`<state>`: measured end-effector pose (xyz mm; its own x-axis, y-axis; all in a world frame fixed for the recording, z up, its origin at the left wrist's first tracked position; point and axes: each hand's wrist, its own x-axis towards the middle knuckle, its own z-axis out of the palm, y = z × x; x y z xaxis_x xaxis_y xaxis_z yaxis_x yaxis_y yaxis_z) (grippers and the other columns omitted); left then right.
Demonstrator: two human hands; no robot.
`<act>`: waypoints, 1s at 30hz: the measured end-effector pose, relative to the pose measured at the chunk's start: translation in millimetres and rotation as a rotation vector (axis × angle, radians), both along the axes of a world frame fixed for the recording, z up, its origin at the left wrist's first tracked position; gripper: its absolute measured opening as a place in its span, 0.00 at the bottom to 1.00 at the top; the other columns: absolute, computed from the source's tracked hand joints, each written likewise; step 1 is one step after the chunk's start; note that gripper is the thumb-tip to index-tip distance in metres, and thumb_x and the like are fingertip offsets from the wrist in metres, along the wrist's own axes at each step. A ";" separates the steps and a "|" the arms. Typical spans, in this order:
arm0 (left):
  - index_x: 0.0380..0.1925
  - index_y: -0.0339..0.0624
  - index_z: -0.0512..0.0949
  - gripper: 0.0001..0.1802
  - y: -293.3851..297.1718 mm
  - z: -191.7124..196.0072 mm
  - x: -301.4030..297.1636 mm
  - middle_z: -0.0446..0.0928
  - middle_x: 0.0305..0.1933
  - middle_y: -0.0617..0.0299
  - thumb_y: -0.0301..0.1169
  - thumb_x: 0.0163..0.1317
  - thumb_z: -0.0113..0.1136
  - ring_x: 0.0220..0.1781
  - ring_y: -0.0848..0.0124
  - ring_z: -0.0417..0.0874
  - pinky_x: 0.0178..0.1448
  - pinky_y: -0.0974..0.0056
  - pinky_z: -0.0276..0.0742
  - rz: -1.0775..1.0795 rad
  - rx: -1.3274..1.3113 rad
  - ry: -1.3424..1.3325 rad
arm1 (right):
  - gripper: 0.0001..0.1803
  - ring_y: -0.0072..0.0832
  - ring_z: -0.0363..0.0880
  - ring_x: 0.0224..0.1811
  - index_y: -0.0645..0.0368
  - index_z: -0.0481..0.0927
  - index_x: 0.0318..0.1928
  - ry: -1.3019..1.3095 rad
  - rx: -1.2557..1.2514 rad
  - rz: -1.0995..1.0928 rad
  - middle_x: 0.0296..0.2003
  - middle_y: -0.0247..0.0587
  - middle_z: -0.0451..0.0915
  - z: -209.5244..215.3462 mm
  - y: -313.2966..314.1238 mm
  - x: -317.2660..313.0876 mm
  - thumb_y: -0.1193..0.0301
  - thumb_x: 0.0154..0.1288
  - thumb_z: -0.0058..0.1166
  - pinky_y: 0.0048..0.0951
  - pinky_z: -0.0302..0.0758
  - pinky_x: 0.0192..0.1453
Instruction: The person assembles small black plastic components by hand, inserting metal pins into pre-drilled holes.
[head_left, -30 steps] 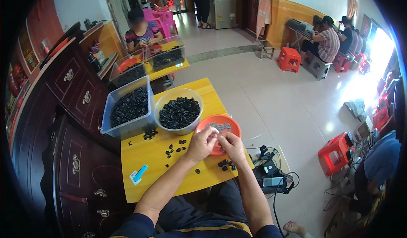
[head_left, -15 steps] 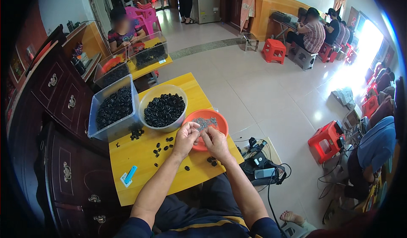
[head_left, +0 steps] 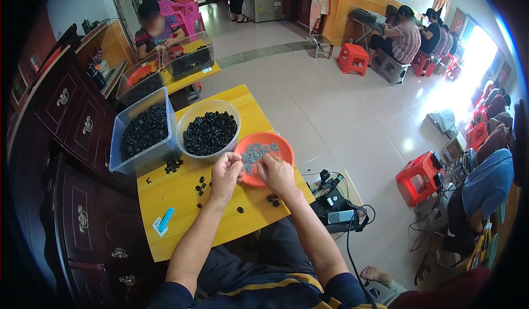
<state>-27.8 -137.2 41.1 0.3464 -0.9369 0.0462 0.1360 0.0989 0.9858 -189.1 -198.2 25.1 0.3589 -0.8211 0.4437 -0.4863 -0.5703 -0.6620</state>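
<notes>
An orange bowl [head_left: 285, 145] holding many small grey pieces [head_left: 254, 153] sits on the yellow table before me. At the bowl's left rim, my left hand [head_left: 225, 175] is closed, thumb against curled fingers; whatever it grips is too small to make out. My right hand [head_left: 279, 175] reaches over the right side of the bowl with fingertips pinched at the grey pieces, and I cannot see what is between them. Loose black oval pieces [head_left: 199, 188] lie left of my left hand. A few more black pieces [head_left: 273, 200] rest below my right hand.
Behind the bowl stand a clear round tub [head_left: 190, 152] and a blue-tinted bin [head_left: 124, 163], both full of black pieces. A blue-handled tool [head_left: 166, 220] lies at the yellow table's [head_left: 165, 245] left. Cables and a black bag [head_left: 336, 204] are at the right. Other people sit farther off.
My hands were close together over the bowl and are now apart. The left has moved to the left rim; the right's fingertips are at the grey pieces. The whole view has shifted slightly.
</notes>
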 end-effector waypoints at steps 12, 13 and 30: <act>0.39 0.43 0.78 0.04 84.8 -18.1 30.1 0.75 0.28 0.71 0.23 0.65 0.59 0.27 0.83 0.77 0.29 0.77 0.74 0.028 0.125 0.167 | 0.11 0.47 0.85 0.36 0.58 0.80 0.34 0.430 -0.009 -0.033 0.35 0.46 0.83 -36.5 -22.1 3.7 0.64 0.67 0.51 0.48 0.81 0.40; 0.38 0.42 0.78 0.04 87.3 -16.5 30.0 0.75 0.29 0.70 0.23 0.65 0.59 0.28 0.83 0.76 0.30 0.76 0.74 0.034 0.125 0.168 | 0.10 0.47 0.85 0.35 0.58 0.80 0.34 0.382 -0.051 -0.070 0.34 0.46 0.84 -33.9 -23.5 1.3 0.65 0.67 0.51 0.48 0.82 0.39; 0.37 0.40 0.78 0.03 126.9 -22.2 26.1 0.75 0.29 0.70 0.23 0.64 0.57 0.27 0.82 0.75 0.32 0.74 0.73 0.038 0.150 0.157 | 0.05 0.46 0.84 0.36 0.53 0.81 0.38 0.126 0.000 -0.151 0.35 0.42 0.84 -17.4 -0.1 -20.4 0.68 0.64 0.58 0.45 0.80 0.39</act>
